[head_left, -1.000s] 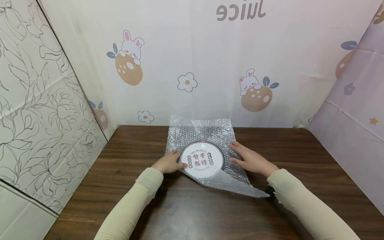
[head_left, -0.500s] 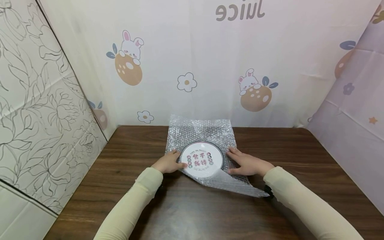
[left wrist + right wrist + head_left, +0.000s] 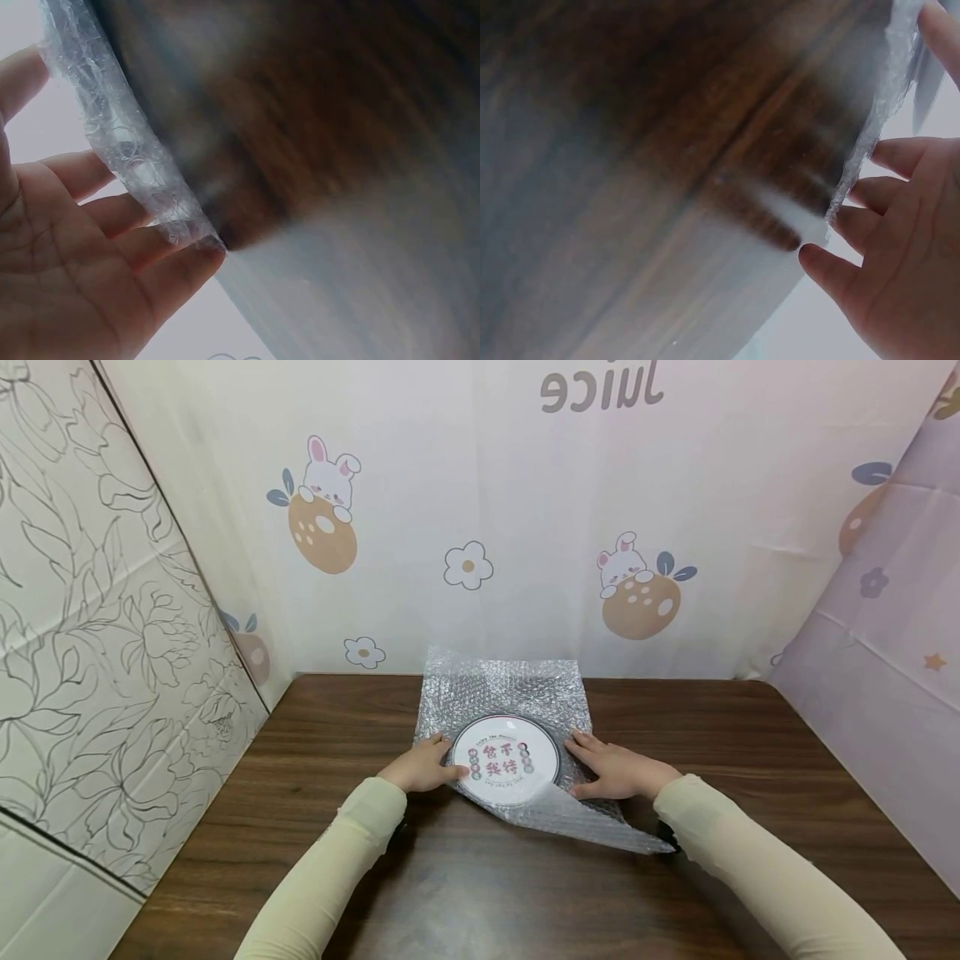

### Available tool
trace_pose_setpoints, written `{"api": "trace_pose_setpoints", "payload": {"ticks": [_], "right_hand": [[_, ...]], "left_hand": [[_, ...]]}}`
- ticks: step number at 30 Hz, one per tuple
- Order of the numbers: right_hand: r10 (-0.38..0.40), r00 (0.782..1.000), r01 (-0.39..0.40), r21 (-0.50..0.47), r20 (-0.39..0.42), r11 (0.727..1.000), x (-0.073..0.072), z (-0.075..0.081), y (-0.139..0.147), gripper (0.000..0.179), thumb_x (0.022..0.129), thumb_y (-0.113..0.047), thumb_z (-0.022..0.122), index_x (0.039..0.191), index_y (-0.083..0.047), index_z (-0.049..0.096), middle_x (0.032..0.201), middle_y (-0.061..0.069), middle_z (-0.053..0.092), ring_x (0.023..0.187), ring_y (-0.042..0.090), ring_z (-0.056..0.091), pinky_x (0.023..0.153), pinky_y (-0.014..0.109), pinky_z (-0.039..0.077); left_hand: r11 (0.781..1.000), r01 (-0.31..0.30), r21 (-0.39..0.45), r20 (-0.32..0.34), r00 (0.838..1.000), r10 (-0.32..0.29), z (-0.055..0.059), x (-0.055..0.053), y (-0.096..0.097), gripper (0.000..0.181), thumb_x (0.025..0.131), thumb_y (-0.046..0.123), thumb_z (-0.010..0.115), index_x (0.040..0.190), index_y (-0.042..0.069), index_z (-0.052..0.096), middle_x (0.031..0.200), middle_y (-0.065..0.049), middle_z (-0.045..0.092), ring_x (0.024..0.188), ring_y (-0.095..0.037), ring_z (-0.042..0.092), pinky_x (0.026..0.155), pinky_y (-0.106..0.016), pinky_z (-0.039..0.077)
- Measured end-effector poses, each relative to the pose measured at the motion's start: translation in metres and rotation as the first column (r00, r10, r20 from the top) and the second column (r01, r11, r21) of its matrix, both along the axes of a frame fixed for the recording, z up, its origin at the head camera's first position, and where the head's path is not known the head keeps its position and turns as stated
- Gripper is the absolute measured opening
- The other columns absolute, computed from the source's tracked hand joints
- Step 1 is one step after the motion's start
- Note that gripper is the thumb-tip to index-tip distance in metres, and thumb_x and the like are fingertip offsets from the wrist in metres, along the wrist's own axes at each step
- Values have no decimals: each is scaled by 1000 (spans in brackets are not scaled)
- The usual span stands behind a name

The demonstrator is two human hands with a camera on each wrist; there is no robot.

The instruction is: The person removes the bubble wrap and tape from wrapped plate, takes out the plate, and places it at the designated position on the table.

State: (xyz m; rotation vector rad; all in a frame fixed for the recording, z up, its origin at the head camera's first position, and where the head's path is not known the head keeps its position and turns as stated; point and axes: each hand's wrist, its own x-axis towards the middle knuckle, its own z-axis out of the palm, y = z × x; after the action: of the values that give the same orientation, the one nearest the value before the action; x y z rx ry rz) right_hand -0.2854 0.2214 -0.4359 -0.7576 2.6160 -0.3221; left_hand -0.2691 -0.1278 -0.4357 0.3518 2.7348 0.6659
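A round white plate (image 3: pixel 517 752) with a dark rim and printed pink characters lies face up on a sheet of bubble wrap (image 3: pixel 495 685). The wrap's near corner is folded over the plate's front edge. At the plate's left side rests my left hand (image 3: pixel 420 766), thumb over the rim. In the left wrist view, its spread, fairly straight fingers touch the wrap's edge (image 3: pixel 135 146). My right hand (image 3: pixel 618 768) lies to the right of the plate, with fingertips on the wrap. The right wrist view shows that hand's fingers extended along the wrap's edge (image 3: pixel 866 135).
The dark wooden table (image 3: pixel 465 893) extends around the wrap. A printed curtain (image 3: pixel 525 510) hangs behind its back edge, and the wrap's far end reaches up to it. A floral panel (image 3: pixel 97 610) stands at the left. The wrap's pointed corner (image 3: pixel 645 841) lies near the right sleeve.
My right hand has moved a little left and nearer, from over the wrap's right edge in toward the plate. The left hand, plate and wrap have stayed in place.
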Motion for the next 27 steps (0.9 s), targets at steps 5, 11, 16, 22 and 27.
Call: {"api": "trace_pose_setpoints", "payload": {"ticks": [5, 11, 16, 22, 27], "right_hand": [[9, 1000, -9, 14, -10, 1000, 0, -1, -1, 91, 92, -55, 59, 157, -7, 18, 164, 21, 6, 149, 45, 11, 114, 66, 20], [-2, 1000, 2, 14, -6, 1000, 2, 2, -2, 92, 91, -56, 60, 157, -6, 19, 164, 22, 7, 150, 44, 11, 115, 67, 15], [-13, 1000, 13, 18, -9, 1000, 1, 1, -3, 96, 89, -61, 60, 157, -6, 20, 164, 22, 7, 150, 44, 12, 116, 66, 14], [-23, 1000, 23, 19, -3, 1000, 1, 0, -3, 97, 88, -63, 59, 157, -7, 19, 164, 21, 7, 150, 43, 11, 116, 67, 16], [-22, 1000, 23, 16, -8, 1000, 1, 0, -4, 96, 89, -61, 60, 157, -7, 20, 164, 22, 7, 150, 44, 12, 115, 67, 17]], "left_hand": [[1000, -3, 24, -17, 1000, 4, 0, 0, -1, 75, 94, 45, 61, 150, 1, 36, 159, -24, 25, 147, -42, 25, 117, -55, 29], [999, 10, 46, -58, 998, -8, 1, 0, -2, 74, 94, 44, 61, 150, 2, 37, 157, -25, 28, 147, -41, 27, 117, -55, 29], [999, 1, 44, -100, 995, 4, 7, 1, -4, 71, 95, 45, 60, 150, 5, 39, 158, -21, 29, 149, -38, 24, 117, -55, 27], [999, -10, 46, -156, 988, 17, 14, 5, -1, 67, 97, 43, 58, 149, 6, 40, 158, -19, 32, 147, -36, 29, 117, -54, 29], [995, 10, 101, -182, 983, 8, 18, 6, 2, 65, 97, 39, 59, 148, 3, 40, 154, -17, 39, 146, -35, 31, 119, -49, 27]]}}
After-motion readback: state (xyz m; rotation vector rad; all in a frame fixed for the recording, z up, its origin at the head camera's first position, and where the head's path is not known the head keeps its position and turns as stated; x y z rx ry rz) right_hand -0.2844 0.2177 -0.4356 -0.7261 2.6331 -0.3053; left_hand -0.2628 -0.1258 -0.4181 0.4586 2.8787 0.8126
